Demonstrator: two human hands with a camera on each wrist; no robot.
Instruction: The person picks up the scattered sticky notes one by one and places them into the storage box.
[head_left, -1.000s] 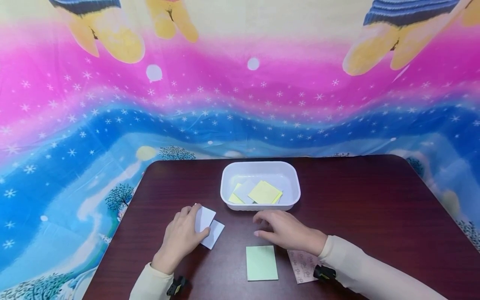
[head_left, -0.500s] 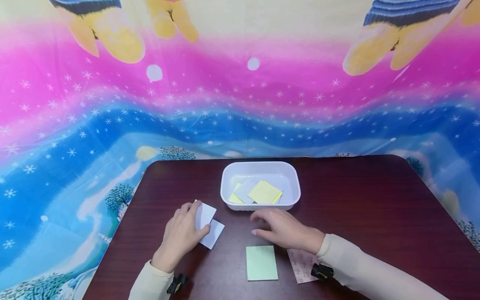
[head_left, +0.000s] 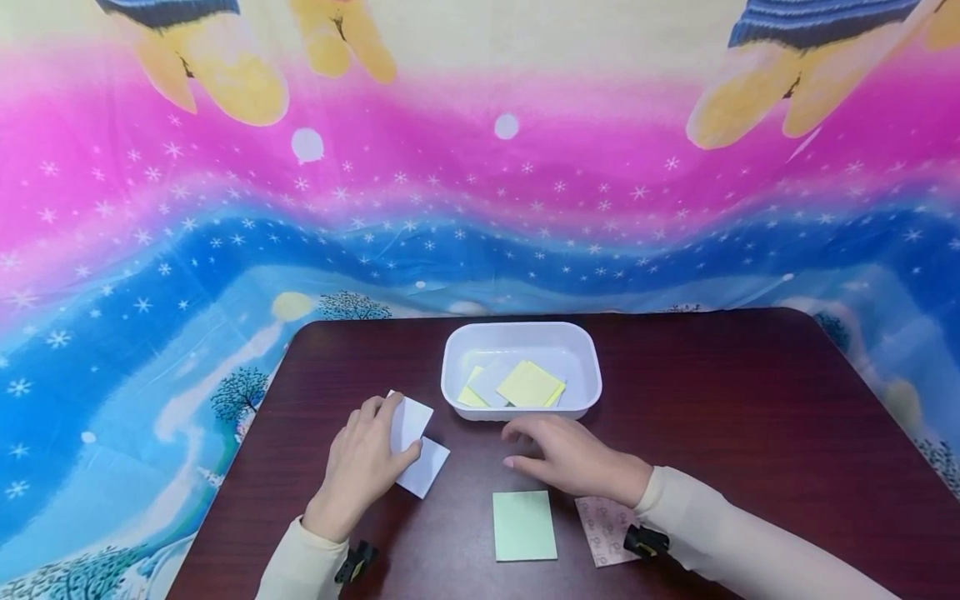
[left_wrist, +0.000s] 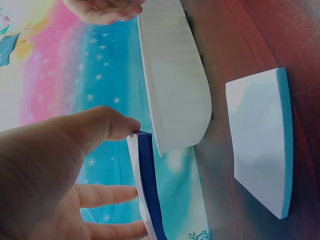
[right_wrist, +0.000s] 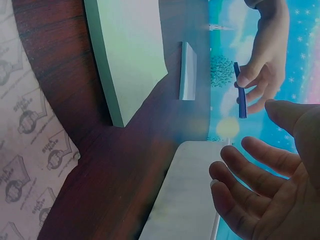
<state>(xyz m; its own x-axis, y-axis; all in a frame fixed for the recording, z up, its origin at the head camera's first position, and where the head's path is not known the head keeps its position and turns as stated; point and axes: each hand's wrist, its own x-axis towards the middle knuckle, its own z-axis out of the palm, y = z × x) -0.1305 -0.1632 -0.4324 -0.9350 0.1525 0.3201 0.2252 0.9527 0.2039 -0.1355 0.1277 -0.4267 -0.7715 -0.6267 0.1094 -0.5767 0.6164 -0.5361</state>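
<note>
Pinched between the thumb and fingers of the left hand [head_left: 362,458], a white pad [head_left: 408,423] is up off the table [head_left: 720,400], left of the tray [head_left: 581,358]; a second pad [head_left: 424,472] lies just to its near side. Loosely curved, the right hand [head_left: 573,457] holds nothing. Light, even pressure should suit best: squeezing could bow the sheets, while the raised edge wants to stay clear of the second pad.

The thin pad [head_left: 410,423], white-faced with a dark blue edge, is pinched between thumb and fingers of the left hand [head_left: 363,457]. I observe it roughly level, raised clear of the table [head_left: 712,408].
</note>
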